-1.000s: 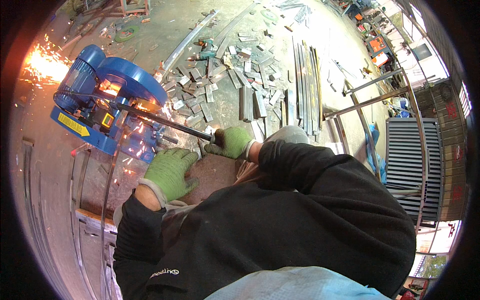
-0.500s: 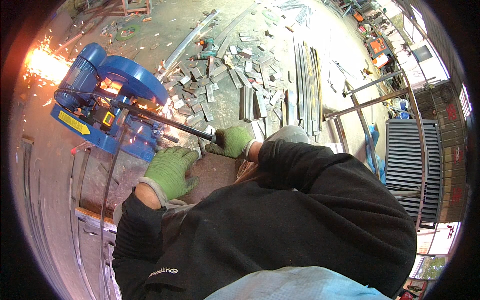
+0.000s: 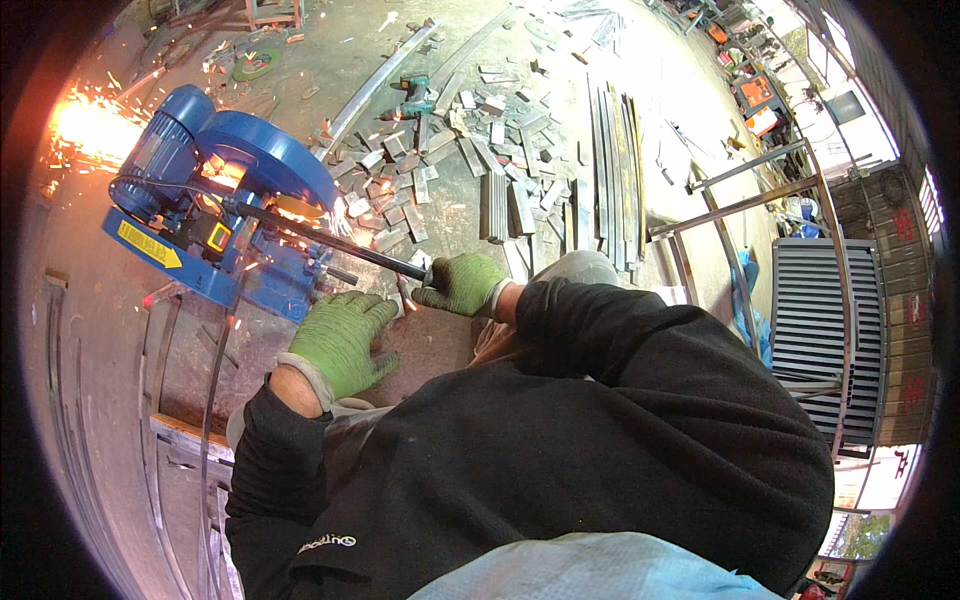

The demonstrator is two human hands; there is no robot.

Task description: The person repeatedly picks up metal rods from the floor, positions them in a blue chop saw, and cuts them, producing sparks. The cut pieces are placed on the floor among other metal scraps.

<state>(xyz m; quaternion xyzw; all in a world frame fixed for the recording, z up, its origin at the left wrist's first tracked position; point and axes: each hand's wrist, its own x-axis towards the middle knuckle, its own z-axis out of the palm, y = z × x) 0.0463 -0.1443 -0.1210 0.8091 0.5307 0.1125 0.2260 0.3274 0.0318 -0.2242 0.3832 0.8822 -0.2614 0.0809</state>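
Head view shows the right hand (image 3: 462, 286), in a green glove, closed around the end of a long black metal lever (image 3: 375, 258) that runs to a blue metal cut-off saw (image 3: 265, 155) at upper left, throwing orange sparks (image 3: 95, 130). Gloved alike, the left hand (image 3: 345, 340) is loosely open near the saw, thumb apart; what its hidden palm touches, I cannot tell.

The saw (image 3: 265, 150) is metal under smooth, glossy blue paint, its handle (image 3: 335, 242) dark metal with a slight sheen. The left glove (image 3: 340, 345) and right glove (image 3: 462, 285) look like matt, ribbed green knit. The jacket (image 3: 560, 430) is soft, matt black cloth. Offcuts (image 3: 493, 208) are dull grey metal; the bars (image 3: 605, 170) are metal too, streaked and faintly shiny.
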